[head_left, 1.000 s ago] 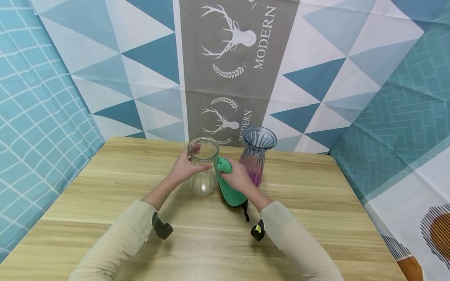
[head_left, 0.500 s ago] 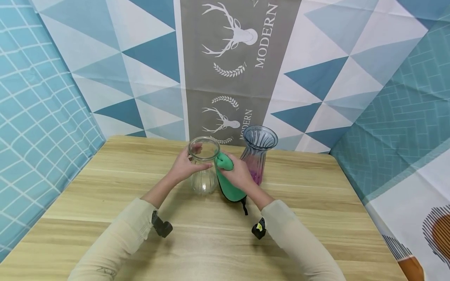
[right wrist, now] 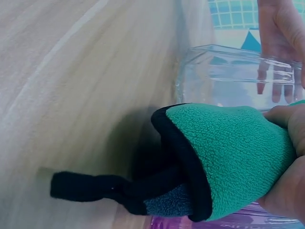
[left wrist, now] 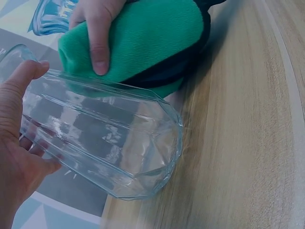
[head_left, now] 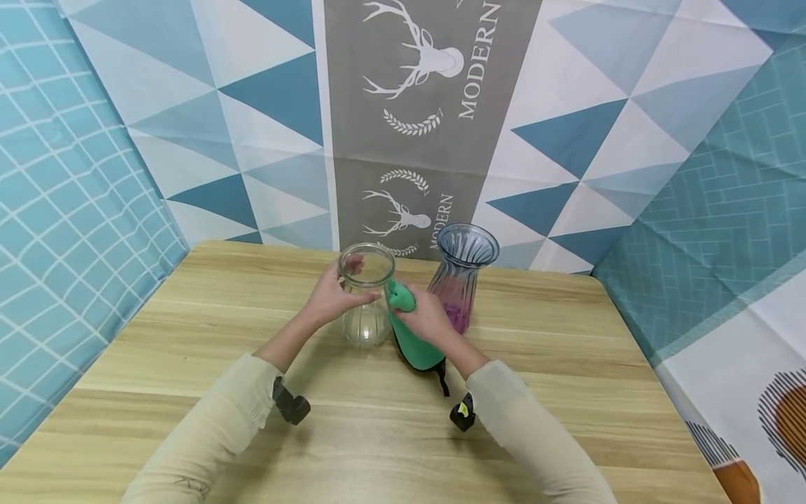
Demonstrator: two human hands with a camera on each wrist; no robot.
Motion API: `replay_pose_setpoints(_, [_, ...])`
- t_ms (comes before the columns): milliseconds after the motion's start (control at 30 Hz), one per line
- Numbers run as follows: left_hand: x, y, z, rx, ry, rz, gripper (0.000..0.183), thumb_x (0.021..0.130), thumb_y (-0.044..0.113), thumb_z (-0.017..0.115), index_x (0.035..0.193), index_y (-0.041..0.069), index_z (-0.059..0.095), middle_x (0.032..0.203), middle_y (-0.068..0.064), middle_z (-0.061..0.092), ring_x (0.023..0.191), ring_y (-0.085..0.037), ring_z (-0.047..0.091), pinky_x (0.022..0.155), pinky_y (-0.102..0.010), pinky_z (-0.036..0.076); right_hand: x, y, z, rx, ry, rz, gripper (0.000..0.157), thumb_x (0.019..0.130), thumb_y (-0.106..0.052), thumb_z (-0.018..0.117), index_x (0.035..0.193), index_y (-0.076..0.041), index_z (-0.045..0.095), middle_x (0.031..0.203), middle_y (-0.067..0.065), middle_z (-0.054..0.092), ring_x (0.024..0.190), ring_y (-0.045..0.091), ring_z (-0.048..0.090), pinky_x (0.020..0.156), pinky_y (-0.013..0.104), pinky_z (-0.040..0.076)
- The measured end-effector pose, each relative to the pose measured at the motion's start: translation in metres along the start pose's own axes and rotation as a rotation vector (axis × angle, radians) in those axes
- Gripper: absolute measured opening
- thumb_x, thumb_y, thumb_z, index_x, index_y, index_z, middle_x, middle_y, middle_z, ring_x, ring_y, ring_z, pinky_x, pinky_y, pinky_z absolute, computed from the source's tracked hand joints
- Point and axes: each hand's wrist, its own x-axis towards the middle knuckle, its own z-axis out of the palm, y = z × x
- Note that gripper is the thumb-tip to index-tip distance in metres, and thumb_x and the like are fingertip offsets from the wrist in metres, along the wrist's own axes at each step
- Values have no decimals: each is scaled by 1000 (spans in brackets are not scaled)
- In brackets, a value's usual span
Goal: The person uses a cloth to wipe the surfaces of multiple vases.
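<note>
A clear ribbed glass vase (head_left: pixel 365 325) stands upright near the table's back edge. My left hand (head_left: pixel 330 297) grips it just below the rim, thumb on the near side and fingers behind the glass. In my right hand (head_left: pixel 428 315) is a bunched green cleaning cloth (head_left: pixel 415 350) with dark edging and a black hanging loop. The cloth lies against the vase's right side, as the left wrist view also shows with the cloth (left wrist: pixel 147 38) along the glass (left wrist: pixel 109 138). The right thumb presses on the cloth's top part.
Just behind and right of my right hand stands a second vase (head_left: pixel 462 280), blue-grey at its flared top and purple-pink at the base. The wooden table (head_left: pixel 378 448) ends at a patterned cloth wall (head_left: pixel 403 140). Blue-patterned sheets hang on both sides.
The cloth and my right hand shift slightly up, then back down along the vase's right side; the loop swings with them. My left hand keeps its grip and the vase stays in place.
</note>
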Motion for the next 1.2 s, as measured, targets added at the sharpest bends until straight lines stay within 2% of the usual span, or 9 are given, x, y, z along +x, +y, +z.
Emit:
replay_pose_setpoints(167, [0,0,0,-7,-8,-1,80,71,19,82,137,5,39,137,-17,45,132,-32,40,113,-50,27,-1,2,4,-27,-35,28,51,82,-14,69,130,-7,53,99,12,66,84,21,58,73,34,50])
replay_pose_setpoints(367, [0,0,0,-15,-6,-4,81,72,19,82,138,5,38,138,-17,45,134,-31,38,114,-48,26,-2,5,9,-36,-58,71,49,81,-11,69,128,-4,54,97,11,65,84,21,58,75,35,50])
replay_pose_setpoints(500, [0,1,2,-19,1,-15,83,71,20,82,139,6,37,137,-16,45,134,-30,39,114,-47,27,-3,9,9,-24,-51,61,49,81,-12,70,126,-3,55,98,12,66,84,21,59,74,35,51])
replay_pose_setpoints(667, [-2,0,3,-17,7,-10,86,70,22,83,140,6,36,138,-17,45,133,-30,39,113,-50,28,-4,11,6,10,-12,54,48,81,-15,70,126,-8,56,100,11,66,86,21,59,75,35,51])
replay_pose_setpoints(900, [0,-1,4,22,43,14,85,68,25,84,137,4,39,136,-15,45,130,-33,39,108,-54,31,-2,4,-2,101,97,15,45,82,-19,70,124,-12,59,107,10,67,94,24,61,82,40,51])
replay_pose_setpoints(1033, [0,0,5,22,55,23,82,68,22,84,135,4,41,131,-16,45,126,-37,40,104,-53,36,-1,0,-4,118,123,-16,48,82,-20,71,128,-15,57,111,9,67,97,24,62,84,40,50])
replay_pose_setpoints(1200, [0,3,4,7,56,17,81,67,16,84,134,3,41,128,-18,47,125,-35,42,103,-51,38,-2,-3,-5,129,141,-52,50,82,-20,71,130,-16,55,116,9,66,99,24,62,84,41,51])
